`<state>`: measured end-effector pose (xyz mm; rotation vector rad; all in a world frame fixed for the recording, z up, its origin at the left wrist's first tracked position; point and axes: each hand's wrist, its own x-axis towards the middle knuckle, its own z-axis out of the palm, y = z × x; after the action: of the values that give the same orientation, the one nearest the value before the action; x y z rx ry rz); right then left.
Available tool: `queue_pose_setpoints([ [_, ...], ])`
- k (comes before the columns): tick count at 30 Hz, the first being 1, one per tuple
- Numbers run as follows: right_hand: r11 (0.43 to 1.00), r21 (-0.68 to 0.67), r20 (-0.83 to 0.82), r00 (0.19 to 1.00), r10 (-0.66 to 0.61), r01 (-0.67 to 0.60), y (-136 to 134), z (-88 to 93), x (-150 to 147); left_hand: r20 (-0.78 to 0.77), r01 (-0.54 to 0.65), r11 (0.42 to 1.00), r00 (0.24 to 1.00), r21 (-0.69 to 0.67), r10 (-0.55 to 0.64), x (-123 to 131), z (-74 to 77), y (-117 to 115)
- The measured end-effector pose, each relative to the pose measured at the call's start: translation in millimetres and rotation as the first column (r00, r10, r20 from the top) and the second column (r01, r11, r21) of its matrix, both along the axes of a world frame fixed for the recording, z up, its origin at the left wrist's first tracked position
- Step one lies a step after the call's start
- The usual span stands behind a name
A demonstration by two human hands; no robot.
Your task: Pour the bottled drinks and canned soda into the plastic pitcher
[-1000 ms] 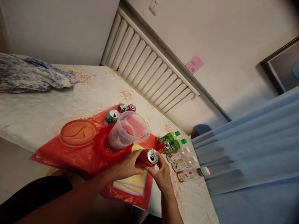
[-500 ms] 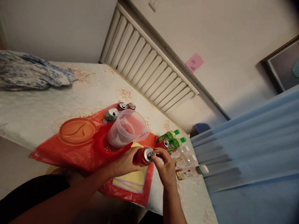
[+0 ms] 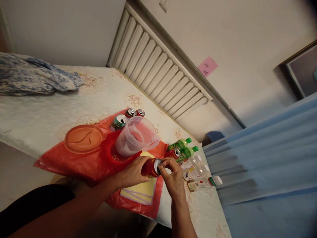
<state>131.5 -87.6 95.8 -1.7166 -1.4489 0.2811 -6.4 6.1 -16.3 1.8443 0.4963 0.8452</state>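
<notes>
My left hand (image 3: 135,172) is wrapped round a red can (image 3: 149,168), which is tilted with its top toward the right. The thumb and forefinger of my right hand (image 3: 174,177) pinch at the can's top, on its tab, and cover part of the opening. Below the can lies a folded yellow cloth (image 3: 140,192) with purple edging, on a red plastic bag (image 3: 81,165). Just behind my left hand stands a clear plastic jug (image 3: 126,140) with a handle, surrounded by red plastic.
An orange lid (image 3: 84,138) lies on the bag. A green can (image 3: 118,122) and two more cans stand behind the jug. Green bottles (image 3: 182,144), another red can (image 3: 172,153) and clear bottles (image 3: 198,184) are at the right. Patterned fabric (image 3: 37,77) lies far left.
My right thumb and forefinger have closed in over the top of the can, hiding more of the tab. The view has shifted slightly.
</notes>
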Motion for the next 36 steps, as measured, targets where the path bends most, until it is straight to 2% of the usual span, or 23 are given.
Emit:
queue_pose_setpoints([
  [5,1.0,-0.007,-0.051,0.998,0.026,-0.026,1,-0.6,-1,-0.002,0.015,1.0,1.0,-0.009,-0.015,-8,6.5,-1],
  [10,0.989,-0.095,-0.307,0.949,0.076,-0.11,8,3.5,13,-0.013,0.035,0.998,0.999,-0.05,-0.035,-21,15.6,-3],
  [14,1.0,-0.001,-0.373,0.928,0.013,-0.014,29,-3.8,27,-0.006,0.048,0.997,0.999,-0.068,-0.048,-28,20.2,-3],
  [18,0.993,0.108,-0.413,0.907,0.082,-0.04,62,-19.9,32,-0.014,0.102,0.988,0.994,-0.115,-0.105,-33,23.0,-3],
  [22,0.981,0.09,-0.408,0.892,0.196,-0.174,93,-32.5,24,-0.023,0.135,0.981,0.99,-0.141,-0.14,-37,25.7,-3],
  [25,0.972,0.044,-0.457,0.86,0.227,-0.233,107,-34.8,12,-0.044,0.16,0.975,0.985,-0.155,-0.169,-41,30.3,-3],
  [31,0.946,0.034,-0.552,0.783,0.287,-0.323,119,-26.3,-14,-0.109,0.18,0.972,0.974,-0.154,-0.198,-49,36.4,-4],
  [36,0.948,0.113,-0.574,0.759,0.307,-0.298,129,-11.4,-28,-0.155,0.212,0.967,0.96,-0.144,-0.234,-56,38.1,-3],
])
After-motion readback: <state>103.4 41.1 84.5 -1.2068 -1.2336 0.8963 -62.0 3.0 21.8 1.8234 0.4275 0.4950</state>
